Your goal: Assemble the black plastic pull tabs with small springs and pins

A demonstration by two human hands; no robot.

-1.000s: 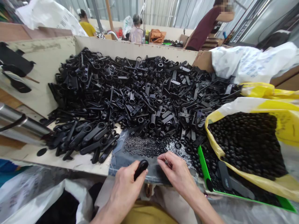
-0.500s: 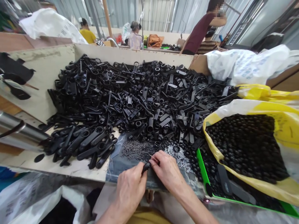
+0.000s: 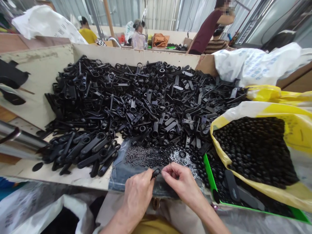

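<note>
My left hand [image 3: 139, 187] is closed around a black plastic part [image 3: 156, 173], and only its rounded end pokes out past the thumb. Just right of that end is my right hand [image 3: 179, 177], thumb and forefinger pinched together; whatever sits between the tips is too small to make out. Both hands are over a dark blue mat [image 3: 119, 182]. Beyond them on the mat lie a spread of tiny dark pieces [image 3: 138, 156] and a heap of silvery pins [image 3: 181, 158].
A large pile of black plastic parts [image 3: 122, 97] fills the walled bench. Elongated black parts [image 3: 90, 151] lie at left. On the right are a green tray [image 3: 209, 172] and a yellow-white bag [image 3: 219, 148] of small black pieces. Several people are in the background.
My right hand has drawn slightly right, away from the black part in my left hand. A thin piece seen at its fingertips earlier no longer shows. The view has shifted a little.
</note>
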